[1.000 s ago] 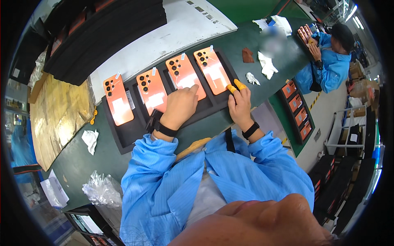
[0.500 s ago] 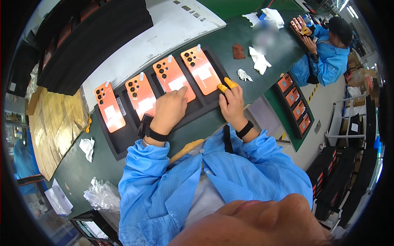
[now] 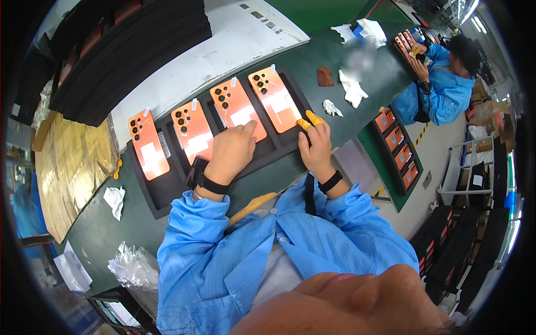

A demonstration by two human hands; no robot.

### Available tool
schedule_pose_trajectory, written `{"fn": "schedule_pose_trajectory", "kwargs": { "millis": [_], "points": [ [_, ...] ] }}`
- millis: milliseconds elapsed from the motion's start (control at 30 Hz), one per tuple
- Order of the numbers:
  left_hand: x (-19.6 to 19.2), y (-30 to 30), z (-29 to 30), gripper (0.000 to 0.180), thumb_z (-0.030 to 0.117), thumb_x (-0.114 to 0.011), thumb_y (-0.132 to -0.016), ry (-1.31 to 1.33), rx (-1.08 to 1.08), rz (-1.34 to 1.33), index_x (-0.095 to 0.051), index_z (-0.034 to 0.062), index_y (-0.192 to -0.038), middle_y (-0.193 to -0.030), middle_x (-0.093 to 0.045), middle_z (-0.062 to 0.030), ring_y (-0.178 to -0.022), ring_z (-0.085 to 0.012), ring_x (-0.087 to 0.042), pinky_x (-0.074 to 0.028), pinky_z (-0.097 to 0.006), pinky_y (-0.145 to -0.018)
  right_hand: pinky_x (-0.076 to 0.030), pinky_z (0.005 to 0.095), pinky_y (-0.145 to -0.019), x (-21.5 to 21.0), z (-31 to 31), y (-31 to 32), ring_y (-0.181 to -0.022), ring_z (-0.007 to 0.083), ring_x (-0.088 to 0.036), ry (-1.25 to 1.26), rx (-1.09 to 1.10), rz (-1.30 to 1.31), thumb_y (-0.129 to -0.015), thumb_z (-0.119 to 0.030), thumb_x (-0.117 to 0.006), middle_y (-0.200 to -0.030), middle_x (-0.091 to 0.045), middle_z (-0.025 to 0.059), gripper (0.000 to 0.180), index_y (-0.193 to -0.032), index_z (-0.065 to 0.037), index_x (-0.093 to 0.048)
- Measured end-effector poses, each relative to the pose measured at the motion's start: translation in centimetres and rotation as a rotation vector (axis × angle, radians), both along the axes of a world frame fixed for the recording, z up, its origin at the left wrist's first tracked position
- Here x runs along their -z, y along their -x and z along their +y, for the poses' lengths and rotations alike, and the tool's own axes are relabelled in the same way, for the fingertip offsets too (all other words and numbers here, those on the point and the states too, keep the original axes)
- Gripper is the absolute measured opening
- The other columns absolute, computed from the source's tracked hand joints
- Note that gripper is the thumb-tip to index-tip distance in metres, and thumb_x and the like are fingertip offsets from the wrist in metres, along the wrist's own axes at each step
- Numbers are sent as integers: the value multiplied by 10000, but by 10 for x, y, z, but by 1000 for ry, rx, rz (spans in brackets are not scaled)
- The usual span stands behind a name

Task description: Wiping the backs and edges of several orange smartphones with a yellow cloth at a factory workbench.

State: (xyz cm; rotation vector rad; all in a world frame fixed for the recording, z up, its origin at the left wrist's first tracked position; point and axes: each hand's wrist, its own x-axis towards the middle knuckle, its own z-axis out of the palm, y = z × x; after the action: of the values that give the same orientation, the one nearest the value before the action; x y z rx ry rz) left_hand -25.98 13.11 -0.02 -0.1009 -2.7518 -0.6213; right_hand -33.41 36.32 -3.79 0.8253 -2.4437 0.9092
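While four orange phone backs (image 3: 234, 106) are lying in the black tray (image 3: 167, 192) | left hand (image 3: 231, 153) is pressing one, fingers flat, gripping nothing | right hand (image 3: 315, 148) is resting at the tray's right edge, seemingly empty.

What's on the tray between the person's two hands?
In the head view, only bare black tray lies between the left hand and the right hand. The orange phone backs lie just beyond, toward the fingertips.

We see a long green workbench (image 3: 357, 61) with a pale grey mat (image 3: 223, 53) beyond the hands. Right of the hands lies light grey floor (image 3: 441, 167), dark racks (image 3: 474, 223) and bright ceiling lights (image 3: 466, 8) far off.
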Motion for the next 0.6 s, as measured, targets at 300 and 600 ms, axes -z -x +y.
{"fn": "schedule_pose_trajectory", "kwargs": {
  "millis": [300,600],
  "points": [
    [0,-2,0,288,145,-639,-867,-18,2,8,-654,61,-1142,-808,-689,-150,-759,-336,-673,-529,-449,-669,-397,480,-1052,-1,0,-3,-1232,435,-466,-9,9,-16,-892,-124,-611,-1269,-577,194,302,-1169,-13,-661],
    [-5,-2,2,292,158,-634,-872,-16,-9,-54,-653,60,-1146,-833,-699,-159,-778,-342,-681,-532,-453,-680,-404,481,-1041,4,2,0,-1212,432,-474,-4,5,1,-896,-127,-609,-1280,-582,190,297,-1169,-26,-667]
  ]
}}
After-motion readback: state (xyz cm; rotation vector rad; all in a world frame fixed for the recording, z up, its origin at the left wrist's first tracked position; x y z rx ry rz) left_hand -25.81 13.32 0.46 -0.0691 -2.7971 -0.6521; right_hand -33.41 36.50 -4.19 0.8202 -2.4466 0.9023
